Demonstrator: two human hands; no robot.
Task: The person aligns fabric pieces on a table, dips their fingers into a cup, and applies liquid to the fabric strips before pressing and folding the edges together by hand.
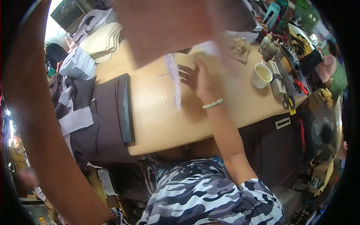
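My right hand [198, 80], with a pale bead bracelet at the wrist, reaches over the table, fingers apart and holding nothing visible. Close to its fingertips is a narrow pale strip [174, 82], which I cannot tell is paper or cloth. My left arm [41, 112] rises close to the camera on the left, and its hand is beyond the frame. A blurred brown sheet [165, 30] fills the top of the view above the table; whatever supports it is hidden.
Stacked dark brown pieces [108, 108] cover the table's left side, near cream sheets [101, 41] and white boxes [78, 63]. To the right stand a white mug [261, 75], squeeze bottles [270, 48] and scissors [288, 103]. Another person [329, 63] is far right.
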